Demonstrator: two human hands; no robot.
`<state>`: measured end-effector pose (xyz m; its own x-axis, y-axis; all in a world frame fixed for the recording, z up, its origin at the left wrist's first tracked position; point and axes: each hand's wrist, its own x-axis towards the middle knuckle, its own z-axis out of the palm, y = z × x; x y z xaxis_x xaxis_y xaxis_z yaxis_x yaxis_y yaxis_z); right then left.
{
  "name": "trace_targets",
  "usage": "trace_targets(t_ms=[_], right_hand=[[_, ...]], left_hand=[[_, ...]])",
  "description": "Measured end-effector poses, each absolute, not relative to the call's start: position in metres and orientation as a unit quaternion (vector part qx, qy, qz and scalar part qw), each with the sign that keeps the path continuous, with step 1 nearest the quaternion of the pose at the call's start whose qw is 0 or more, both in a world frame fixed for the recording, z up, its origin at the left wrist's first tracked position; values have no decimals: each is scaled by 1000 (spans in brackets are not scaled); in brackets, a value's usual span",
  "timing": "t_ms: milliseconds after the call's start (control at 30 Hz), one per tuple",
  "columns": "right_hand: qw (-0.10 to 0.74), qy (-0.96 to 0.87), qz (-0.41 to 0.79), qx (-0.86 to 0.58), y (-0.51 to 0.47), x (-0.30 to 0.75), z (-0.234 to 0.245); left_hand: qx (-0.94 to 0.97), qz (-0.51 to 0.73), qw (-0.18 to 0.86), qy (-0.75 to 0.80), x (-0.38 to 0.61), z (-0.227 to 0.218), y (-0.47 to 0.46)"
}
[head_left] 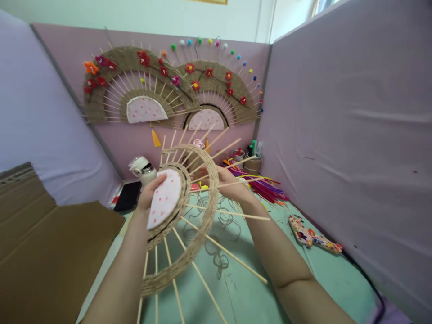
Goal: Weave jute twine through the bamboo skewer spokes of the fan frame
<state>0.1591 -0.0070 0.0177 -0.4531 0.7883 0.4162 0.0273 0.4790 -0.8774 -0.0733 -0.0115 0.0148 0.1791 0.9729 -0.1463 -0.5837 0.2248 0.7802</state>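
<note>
A half-round fan frame of thin wooden sticks and woven twine is held up tilted in front of me. At its centre is a white half-disc with pink dots. My left hand is closed on this half-disc, thumb on its front face. My right hand is behind the outer woven band, among the upper right sticks. Its fingers look curled but are partly hidden by the band, and what they hold cannot be made out. Loose twine lies in curls on the table below the fan.
Two decorated fans hang on the back panel. A glue gun with a cord lies right. Pipe cleaners, a pen holder, a white-lidded bottle, a black phone-like slab and cardboard surround the table.
</note>
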Motion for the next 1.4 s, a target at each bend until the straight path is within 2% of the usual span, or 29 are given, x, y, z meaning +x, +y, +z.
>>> trace_targets(t_ms=[100, 400, 600, 867, 1067, 1300, 1400], right_hand=[[454, -688, 509, -249, -8, 159, 21], [492, -629, 556, -232, 20, 175, -3], [440, -573, 644, -249, 32, 198, -12], [448, -537, 658, -279, 47, 231, -23], [384, -599, 636, -300, 50, 243, -29], [258, -682, 594, -341, 54, 245, -38], [231, -719, 562, -338, 54, 243, -40]], left_hand=[[252, 487, 750, 369, -56, 14, -17], [246, 419, 794, 365, -53, 7, -17], [243, 384, 807, 378, -47, -1, -16], [240, 362, 830, 348, -31, -15, -16], [218, 334, 849, 348, -32, -46, -19], [181, 282, 859, 388, -46, -93, -45], [190, 283, 857, 386, -50, -112, -49]])
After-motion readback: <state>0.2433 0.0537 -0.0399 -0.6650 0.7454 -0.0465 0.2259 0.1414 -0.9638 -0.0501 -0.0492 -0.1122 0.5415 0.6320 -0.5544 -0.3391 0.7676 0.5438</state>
